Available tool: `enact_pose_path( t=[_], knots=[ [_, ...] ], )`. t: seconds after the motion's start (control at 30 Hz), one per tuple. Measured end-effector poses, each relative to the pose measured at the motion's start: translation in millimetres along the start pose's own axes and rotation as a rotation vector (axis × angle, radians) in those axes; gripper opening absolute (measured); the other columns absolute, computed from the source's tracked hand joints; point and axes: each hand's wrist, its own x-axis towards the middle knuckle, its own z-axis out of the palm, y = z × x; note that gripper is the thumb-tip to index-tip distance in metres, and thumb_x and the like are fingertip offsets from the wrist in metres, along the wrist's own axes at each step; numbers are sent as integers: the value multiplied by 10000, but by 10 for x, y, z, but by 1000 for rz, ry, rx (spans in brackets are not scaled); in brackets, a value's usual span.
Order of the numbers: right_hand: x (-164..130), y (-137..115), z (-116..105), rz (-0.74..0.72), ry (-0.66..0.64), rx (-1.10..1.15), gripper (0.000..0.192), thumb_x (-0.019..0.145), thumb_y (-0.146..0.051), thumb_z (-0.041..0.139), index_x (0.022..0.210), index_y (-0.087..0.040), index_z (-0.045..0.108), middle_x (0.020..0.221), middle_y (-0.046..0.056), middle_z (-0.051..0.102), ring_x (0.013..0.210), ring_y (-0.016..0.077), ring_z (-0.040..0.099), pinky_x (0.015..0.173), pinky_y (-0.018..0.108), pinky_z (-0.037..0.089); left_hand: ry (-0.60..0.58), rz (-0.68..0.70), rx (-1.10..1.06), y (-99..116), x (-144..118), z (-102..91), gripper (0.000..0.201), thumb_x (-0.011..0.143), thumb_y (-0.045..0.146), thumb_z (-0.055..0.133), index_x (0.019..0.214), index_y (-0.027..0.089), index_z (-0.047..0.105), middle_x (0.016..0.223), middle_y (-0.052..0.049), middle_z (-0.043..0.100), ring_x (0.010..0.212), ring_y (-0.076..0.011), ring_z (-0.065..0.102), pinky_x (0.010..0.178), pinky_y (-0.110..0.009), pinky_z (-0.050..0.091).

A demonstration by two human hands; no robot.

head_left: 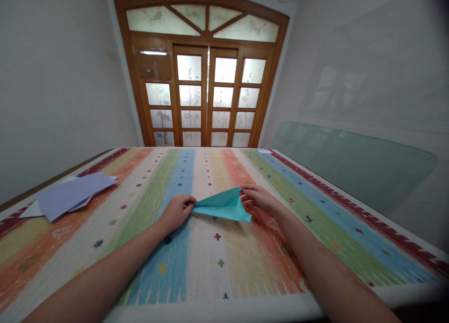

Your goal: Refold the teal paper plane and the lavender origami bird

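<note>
We saw a wooden door (pixel 205 93) with frosted panes filling the far wall, and a big table under a striped cloth (pixel 210 267) running from it toward us. A loose pile of pale purple sheets (pixel 70 196) lay on the left side of the cloth, well apart from the hands. Mid-table, near us, sat a teal paper (pixel 224 205), folded into a long pointed shape, tip pointing left, wider end lifted a little off the cloth at right. Our left hand (pixel 177 212) was pinched together on the pointed tip, pressing it down. Our right hand (pixel 261 200) had its fingers closed on the raised upper corner of the wide end. We judged the paper light, thin and floppy, easy to crease or tear, likely to slide on the cloth unless pinned. Best grips looked like the tip and the folded edges, where the layers stiffen it; the open flap would bend.
</note>
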Motion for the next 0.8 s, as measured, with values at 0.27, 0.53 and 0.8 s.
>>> enact_pose_path(
  t=[0.27, 0.53, 0.8],
  knots=[
    [-68, -49, 61, -102, -164, 68, 407, 854, -501, 589, 1092, -180, 665, 1036, 95, 684, 747, 136, 635, 567, 206, 490, 33, -42, -60, -48, 22, -14, 194, 851, 198, 510, 907, 201, 696, 876, -24, 717, 811, -178, 647, 773, -289, 488],
    [1, 38, 211, -158, -1, -116, 361, 759, -453, 681, 1000, -186, 657, 802, 18, 661, 550, 98, 554, 492, 209, 444, -17, 7, -33, 0, -2, -4, 205, 845, 191, 512, 906, 206, 707, 858, -20, 721, 791, -169, 647, 749, -272, 485],
    [40, 79, 226, -191, 38, -175, 323, 820, -495, 587, 822, -179, 657, 642, -3, 585, 549, 124, 557, 498, 235, 462, -1, -20, -21, 9, 1, -10, 209, 839, 200, 516, 917, 208, 710, 836, -16, 723, 769, -170, 651, 730, -272, 488]
  ],
)
